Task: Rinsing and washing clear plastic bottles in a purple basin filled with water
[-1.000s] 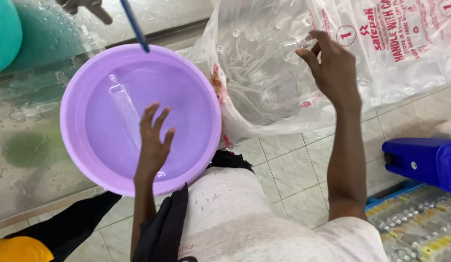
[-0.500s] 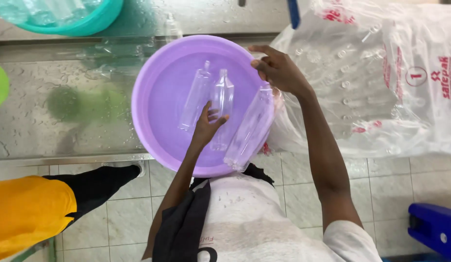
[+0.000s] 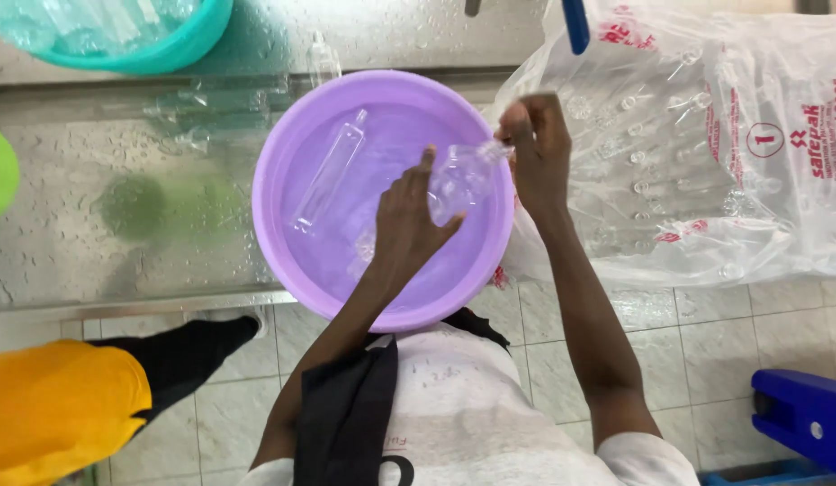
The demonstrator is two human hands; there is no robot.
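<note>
Head view: left of both hands, a clear plastic bottle (image 3: pixel 331 180) lies in the round lilac plastic basin (image 3: pixel 283 243). The left hand (image 3: pixel 407 220), fingers curled, cradles the body of a second clear plastic bottle (image 3: pixel 458 177); the right hand (image 3: pixel 537 144) pinches its neck. Right of it sags a clear plastic bag of bottles (image 3: pixel 697 153).
</note>
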